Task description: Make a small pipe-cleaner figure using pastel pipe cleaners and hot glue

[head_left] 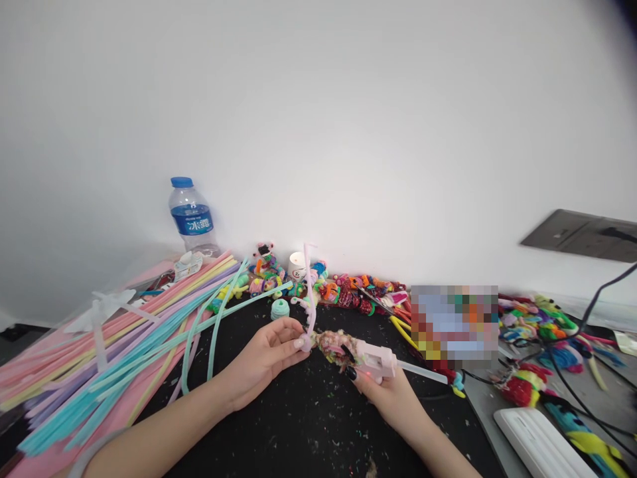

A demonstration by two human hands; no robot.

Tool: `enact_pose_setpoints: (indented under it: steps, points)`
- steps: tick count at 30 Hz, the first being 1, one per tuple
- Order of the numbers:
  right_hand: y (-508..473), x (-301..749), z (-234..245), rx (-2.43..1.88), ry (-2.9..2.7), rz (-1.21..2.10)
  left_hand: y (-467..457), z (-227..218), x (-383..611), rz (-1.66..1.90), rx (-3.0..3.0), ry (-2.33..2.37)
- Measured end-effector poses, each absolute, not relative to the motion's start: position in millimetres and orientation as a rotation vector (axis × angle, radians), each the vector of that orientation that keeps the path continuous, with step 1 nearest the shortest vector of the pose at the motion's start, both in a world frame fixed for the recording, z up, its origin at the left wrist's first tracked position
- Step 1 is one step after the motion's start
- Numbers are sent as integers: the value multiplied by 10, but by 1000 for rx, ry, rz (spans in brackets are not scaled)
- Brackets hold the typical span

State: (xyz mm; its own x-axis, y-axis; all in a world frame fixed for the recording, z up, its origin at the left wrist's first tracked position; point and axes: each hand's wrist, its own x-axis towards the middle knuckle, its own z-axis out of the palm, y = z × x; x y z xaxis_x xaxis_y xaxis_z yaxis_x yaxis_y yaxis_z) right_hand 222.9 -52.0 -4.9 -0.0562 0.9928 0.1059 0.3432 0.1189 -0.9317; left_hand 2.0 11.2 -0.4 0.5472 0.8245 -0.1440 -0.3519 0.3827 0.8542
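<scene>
looks like gluing: left grip (271, 355) pinches a lilac pipe cleaner (311, 299), right grip (385, 392) wraps the glue gun (374, 360), aimed toward 9 o'clock. next needs steadiness imo

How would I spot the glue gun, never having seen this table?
Start at the black mat below the white wall, then find the right hand over it. That hand holds the glue gun, pale pink, its fuzz-covered nose towards the left hand. Unlike the fuzzy stems farther left, it has a boxy body with a whitish stick out of its back.
</scene>
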Motion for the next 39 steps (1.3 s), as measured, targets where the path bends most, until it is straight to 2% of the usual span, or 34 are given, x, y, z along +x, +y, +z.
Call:
enact_pose_setpoints:
  steps: [39]
  points:
    - [-529, 2211, -19, -1364, -1617, 943, 114, 12, 18, 867, 801, 627]
